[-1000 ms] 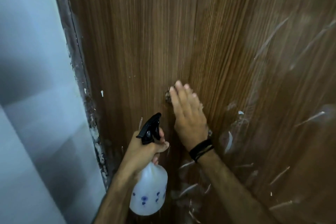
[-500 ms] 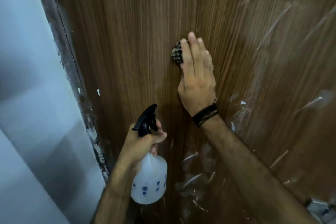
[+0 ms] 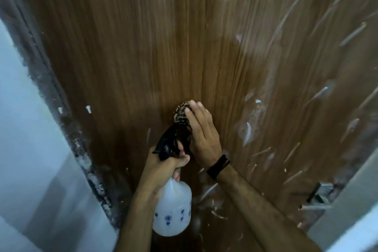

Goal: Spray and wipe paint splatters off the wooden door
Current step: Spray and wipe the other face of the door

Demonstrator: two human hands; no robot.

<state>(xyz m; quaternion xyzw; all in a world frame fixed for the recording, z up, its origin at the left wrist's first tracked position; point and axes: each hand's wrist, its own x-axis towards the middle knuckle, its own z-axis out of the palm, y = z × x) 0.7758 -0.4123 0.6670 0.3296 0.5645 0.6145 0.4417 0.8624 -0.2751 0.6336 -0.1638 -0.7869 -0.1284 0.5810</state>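
Hands: right hand (image 3: 204, 135) presses cloth (image 3: 182, 113) flat-fingered against door (image 3: 143, 47); left hand (image 3: 163, 168) grips spray bottle (image 3: 172, 208). Centre wiped; paint streaks (image 3: 248, 133) remain rightward and below.

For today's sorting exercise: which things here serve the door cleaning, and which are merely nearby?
In use: spray bottle in left hand; checked cloth under right hand; wooden door; paint splatters.
Nearby: door handle; black wristband; pale wall.

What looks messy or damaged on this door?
White paint streaks mark the door, mostly right of and below the right hand pressing its cloth. The frame edge at left looks chipped and rough.
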